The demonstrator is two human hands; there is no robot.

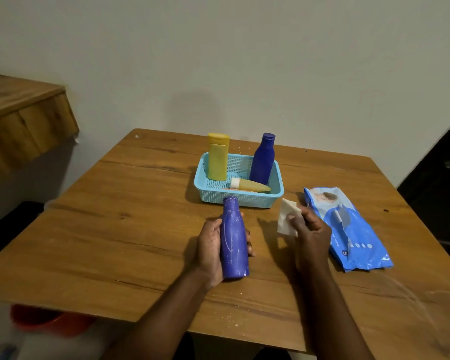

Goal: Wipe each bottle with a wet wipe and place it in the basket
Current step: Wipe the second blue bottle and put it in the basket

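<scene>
My left hand [210, 249] grips a dusty blue bottle [233, 240] around its body, held above the table with the cap pointing away from me. To its right, my right hand [312, 233] pinches a white wet wipe [287, 216] a short way from the bottle. Behind them stands a light blue basket [205, 184]. It holds an upright yellow bottle [218, 157], an upright dark blue bottle [263, 158] and a small yellow bottle with a white cap [250, 185] lying on its side.
A blue pack of wet wipes [353, 235] lies on the wooden table [115, 229] right of my right hand. A wooden shelf [21, 120] juts out at the left. Something red [50, 323] sits below the table's front left edge. The wall rises behind the table.
</scene>
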